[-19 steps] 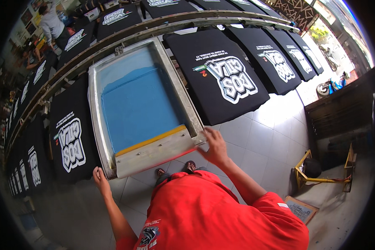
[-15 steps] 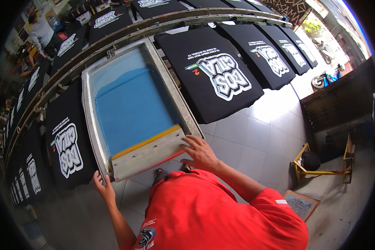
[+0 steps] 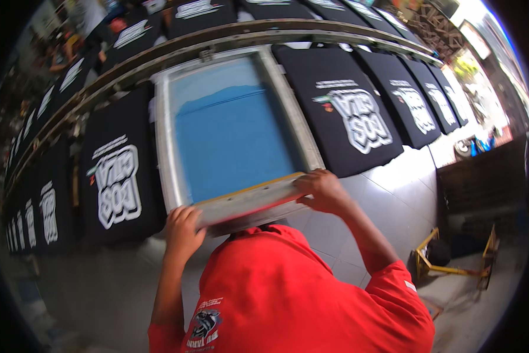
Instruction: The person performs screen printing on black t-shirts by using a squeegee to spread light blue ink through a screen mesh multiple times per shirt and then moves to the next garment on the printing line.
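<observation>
A metal-framed printing screen (image 3: 164,135) lies in the middle, its mesh covered mostly in blue (image 3: 232,141). Along its near end lies a squeegee (image 3: 249,197) with a grey holder and a yellow blade edge. My left hand (image 3: 184,226) has its fingers curled over the squeegee's left end. My right hand (image 3: 323,191) grips the right end, fingers bent over it. Black printed shirts on boards flank the screen, one at the left (image 3: 108,115) and one at the right (image 3: 311,67); motion blurs their edges.
A long rail (image 3: 335,32) runs behind the screen, with more shirt boards (image 3: 199,20) beyond. People (image 3: 94,17) are blurred at upper left. A yellow metal stand (image 3: 452,270) sits on the tiled floor (image 3: 370,217) at right, near a dark wall (image 3: 476,176) and a doorway.
My left hand has moved up and right from beside the screen's corner onto the squeegee. My right hand has closed over the other end. The view has shifted, with the screen appearing further right.
</observation>
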`<state>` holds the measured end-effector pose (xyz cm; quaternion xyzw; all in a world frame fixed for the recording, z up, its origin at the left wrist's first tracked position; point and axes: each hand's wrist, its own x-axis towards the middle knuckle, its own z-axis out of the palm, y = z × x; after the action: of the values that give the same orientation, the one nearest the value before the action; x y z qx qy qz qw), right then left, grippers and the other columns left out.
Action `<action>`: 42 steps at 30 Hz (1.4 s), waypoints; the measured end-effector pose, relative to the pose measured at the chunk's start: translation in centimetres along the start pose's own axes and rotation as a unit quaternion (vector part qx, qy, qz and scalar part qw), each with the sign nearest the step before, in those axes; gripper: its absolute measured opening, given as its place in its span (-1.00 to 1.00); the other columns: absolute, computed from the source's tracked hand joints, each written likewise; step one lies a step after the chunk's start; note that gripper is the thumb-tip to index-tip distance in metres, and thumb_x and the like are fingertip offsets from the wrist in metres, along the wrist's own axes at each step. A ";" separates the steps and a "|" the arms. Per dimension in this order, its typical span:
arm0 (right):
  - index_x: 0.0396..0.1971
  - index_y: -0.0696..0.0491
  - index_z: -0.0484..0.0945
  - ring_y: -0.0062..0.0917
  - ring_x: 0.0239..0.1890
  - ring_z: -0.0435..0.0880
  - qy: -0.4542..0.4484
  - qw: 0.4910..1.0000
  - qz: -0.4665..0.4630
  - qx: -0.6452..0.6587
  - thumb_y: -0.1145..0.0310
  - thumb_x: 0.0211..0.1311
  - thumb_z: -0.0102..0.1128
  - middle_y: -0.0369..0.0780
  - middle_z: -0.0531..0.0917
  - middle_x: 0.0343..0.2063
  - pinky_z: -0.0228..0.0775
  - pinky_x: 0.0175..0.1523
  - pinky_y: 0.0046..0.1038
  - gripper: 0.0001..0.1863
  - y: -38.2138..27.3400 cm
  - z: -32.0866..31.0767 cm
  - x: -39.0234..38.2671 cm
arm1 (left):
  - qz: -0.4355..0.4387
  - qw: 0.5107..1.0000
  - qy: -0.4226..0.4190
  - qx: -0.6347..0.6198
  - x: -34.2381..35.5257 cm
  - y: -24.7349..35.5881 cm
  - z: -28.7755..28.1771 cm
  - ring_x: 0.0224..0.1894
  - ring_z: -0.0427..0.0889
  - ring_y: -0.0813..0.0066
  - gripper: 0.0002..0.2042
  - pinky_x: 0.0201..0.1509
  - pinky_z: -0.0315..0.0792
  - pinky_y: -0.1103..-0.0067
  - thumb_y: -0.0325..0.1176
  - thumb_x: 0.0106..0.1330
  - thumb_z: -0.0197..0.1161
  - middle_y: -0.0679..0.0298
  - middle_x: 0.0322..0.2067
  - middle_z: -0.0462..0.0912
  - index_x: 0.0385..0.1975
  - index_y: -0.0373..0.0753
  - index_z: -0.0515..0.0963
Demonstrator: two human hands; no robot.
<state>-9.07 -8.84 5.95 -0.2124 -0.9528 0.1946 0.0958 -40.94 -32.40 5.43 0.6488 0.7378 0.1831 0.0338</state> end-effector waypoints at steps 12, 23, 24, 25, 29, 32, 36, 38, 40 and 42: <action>-0.58 0.03 0.58 -0.24 -0.48 0.68 -0.015 0.985 0.096 -0.140 0.20 -0.09 0.42 -0.17 0.63 -0.59 0.51 -0.37 -0.24 -0.76 1.4 -2.9 11.0 | -0.036 0.990 -0.134 -0.039 11.4 -4.7 -4.6 -0.31 0.66 0.03 -0.79 -0.23 0.53 0.25 -0.29 0.03 0.40 0.08 -0.41 0.65 -0.43 -0.25 0.58; -0.38 0.00 0.57 -0.26 -0.20 0.67 0.130 0.981 0.018 -0.142 0.42 -0.06 0.28 -0.21 0.67 -0.37 0.54 -0.15 -0.24 -0.83 14.8 -0.3 31.7 | -0.014 0.998 0.067 0.006 29.6 -16.5 1.9 -0.16 0.61 0.01 -0.77 -0.06 0.52 0.28 -0.52 0.03 0.28 0.06 -0.28 0.64 -0.26 -0.31 0.58; -0.38 -0.01 0.58 -0.27 -0.20 0.67 0.145 0.979 0.016 -0.142 0.43 -0.07 0.28 -0.22 0.67 -0.37 0.54 -0.14 -0.26 -0.82 15.3 0.6 31.2 | -0.022 0.998 0.056 0.002 29.5 -16.5 2.5 -0.15 0.61 0.00 -0.73 -0.02 0.51 0.29 -0.53 0.01 0.29 0.04 -0.26 0.64 -0.23 -0.33 0.58; -0.37 -0.01 0.58 -0.29 -0.21 0.66 0.159 0.977 0.014 -0.141 0.44 -0.07 0.28 -0.23 0.66 -0.37 0.54 -0.13 -0.28 -0.81 15.5 1.6 30.3 | -0.023 0.998 0.054 0.026 29.0 -16.3 3.4 -0.10 0.59 0.03 -0.73 0.00 0.50 0.29 -0.54 0.00 0.29 0.06 -0.23 0.63 -0.23 -0.31 0.58; -0.33 -0.03 0.57 -0.36 -0.19 0.66 0.160 0.973 0.026 -0.166 0.45 -0.09 0.30 -0.28 0.66 -0.34 0.55 -0.10 -0.33 -0.76 14.3 4.4 27.2 | -0.016 0.995 0.094 0.037 25.1 -15.5 5.8 -0.10 0.59 0.05 -0.73 0.00 0.50 0.27 -0.51 -0.01 0.31 0.07 -0.22 0.62 -0.24 -0.31 0.58; -0.45 0.00 0.60 -0.26 -0.33 0.70 0.040 0.983 0.067 -0.166 0.26 -0.14 0.40 -0.17 0.67 -0.50 0.55 -0.22 -0.26 -0.77 12.7 0.6 26.9 | -0.045 0.998 -0.014 0.034 25.6 -14.6 2.2 -0.20 0.63 0.02 -0.71 -0.08 0.52 0.27 -0.41 -0.03 0.39 0.02 -0.27 0.65 -0.28 -0.34 0.59; -0.46 0.05 0.65 -0.15 -0.37 0.69 -0.099 0.987 0.080 -0.094 0.17 -0.24 0.43 -0.08 0.68 -0.52 0.52 -0.22 -0.22 -0.67 8.9 -4.9 24.1 | -0.048 0.982 -0.154 -0.100 23.2 -11.2 -3.1 -0.38 0.65 -0.01 -0.72 -0.25 0.47 0.36 -0.36 -0.05 0.42 -0.10 -0.50 0.62 -0.39 -0.41 0.61; -0.46 0.06 0.65 -0.14 -0.37 0.69 -0.105 0.988 0.078 -0.085 0.18 -0.24 0.42 -0.08 0.68 -0.52 0.51 -0.22 -0.22 -0.68 6.3 -6.4 20.2 | -0.057 0.974 -0.191 -0.110 20.7 -8.7 -5.0 -0.40 0.65 0.01 -0.72 -0.25 0.47 0.37 -0.36 -0.05 0.43 -0.09 -0.51 0.62 -0.39 -0.41 0.61; -0.45 0.06 0.66 -0.16 -0.37 0.69 -0.138 0.982 0.099 -0.079 0.22 -0.24 0.44 -0.09 0.68 -0.53 0.51 -0.22 -0.23 -0.69 3.8 -6.3 17.0 | -0.073 0.965 -0.219 -0.125 17.1 -6.9 -4.8 -0.41 0.65 0.03 -0.72 -0.26 0.47 0.37 -0.36 -0.05 0.43 -0.09 -0.51 0.62 -0.38 -0.41 0.61; -0.47 0.07 0.67 -0.20 -0.38 0.70 -0.158 0.979 0.112 -0.071 0.24 -0.25 0.50 -0.10 0.68 -0.52 0.51 -0.22 -0.26 -0.69 2.0 -5.5 13.9 | -0.081 0.958 -0.237 -0.140 13.7 -5.5 -4.2 -0.41 0.66 0.03 -0.72 -0.26 0.47 0.37 -0.37 -0.05 0.43 -0.10 -0.51 0.61 -0.39 -0.41 0.61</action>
<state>-19.29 0.77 11.55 -0.2905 -0.9375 0.1671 -0.0934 -49.44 -20.58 10.16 0.6001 0.7258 0.1219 0.3134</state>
